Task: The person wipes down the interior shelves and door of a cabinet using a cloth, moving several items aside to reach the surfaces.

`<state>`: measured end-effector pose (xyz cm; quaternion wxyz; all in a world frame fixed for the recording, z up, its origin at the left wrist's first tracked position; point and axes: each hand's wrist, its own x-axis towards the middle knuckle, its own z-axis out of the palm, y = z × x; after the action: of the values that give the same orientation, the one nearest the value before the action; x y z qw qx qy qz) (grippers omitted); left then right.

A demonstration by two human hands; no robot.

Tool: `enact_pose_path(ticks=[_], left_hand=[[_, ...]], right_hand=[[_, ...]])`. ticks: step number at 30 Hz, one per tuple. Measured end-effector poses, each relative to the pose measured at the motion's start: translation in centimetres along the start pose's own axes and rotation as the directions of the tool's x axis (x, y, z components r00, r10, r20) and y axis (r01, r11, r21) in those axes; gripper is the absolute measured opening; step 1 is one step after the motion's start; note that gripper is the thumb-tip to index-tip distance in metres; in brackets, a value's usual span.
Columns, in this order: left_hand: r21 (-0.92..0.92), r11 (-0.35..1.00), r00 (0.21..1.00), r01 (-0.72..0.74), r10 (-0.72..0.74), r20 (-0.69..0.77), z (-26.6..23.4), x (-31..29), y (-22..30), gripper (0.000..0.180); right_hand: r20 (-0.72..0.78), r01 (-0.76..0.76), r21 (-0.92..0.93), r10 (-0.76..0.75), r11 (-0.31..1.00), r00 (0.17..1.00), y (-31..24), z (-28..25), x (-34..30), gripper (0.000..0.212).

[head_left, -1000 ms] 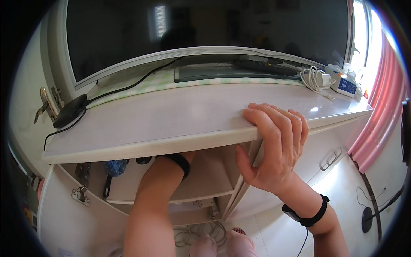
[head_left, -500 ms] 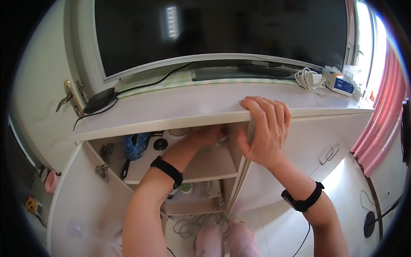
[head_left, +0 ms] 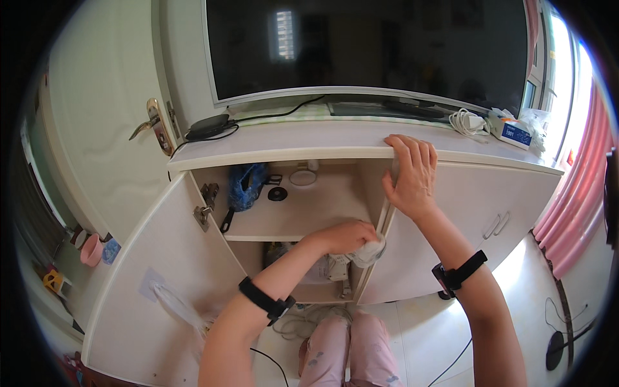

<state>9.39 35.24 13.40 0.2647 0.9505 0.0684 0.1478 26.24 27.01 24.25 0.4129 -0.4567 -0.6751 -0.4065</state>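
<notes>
My left hand (head_left: 350, 237) is closed on a whitish, partly see-through round bundle (head_left: 369, 253) in front of the cabinet's open compartment. The bundle's exact kind cannot be made out. My right hand (head_left: 414, 177) lies with spread fingers over the front edge of the white cabinet top (head_left: 309, 140), its thumb toward the open compartment. On the upper shelf (head_left: 303, 222) are a blue plastic bag (head_left: 245, 188) with a black handle below it, a black disc (head_left: 277, 193) and a pale round lid-like thing (head_left: 303, 177). My left forearm hides part of the lower shelf.
The left cabinet door (head_left: 161, 277) stands swung out; the right doors (head_left: 451, 232) are closed. A television (head_left: 374, 51) stands behind a black box (head_left: 207, 127), a coiled white cable (head_left: 465, 122) and a tissue box (head_left: 510, 131). Cables (head_left: 300, 326) lie on the floor by my legs.
My left hand has come out from deep in the upper shelf, down and toward me, now with the whitish bundle in it. My right hand stays on the cabinet edge. The view has shifted.
</notes>
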Motion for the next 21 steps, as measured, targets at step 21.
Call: enact_pose_path(ticks=[21], left_hand=[[0.535,0.765,0.921,0.358,-0.196,-0.336,3.7,-0.3,-2.7,0.043]], right_hand=[[-0.082,-0.037,-0.017,0.035,0.999,0.996,0.1,1.2,-0.3,0.054]])
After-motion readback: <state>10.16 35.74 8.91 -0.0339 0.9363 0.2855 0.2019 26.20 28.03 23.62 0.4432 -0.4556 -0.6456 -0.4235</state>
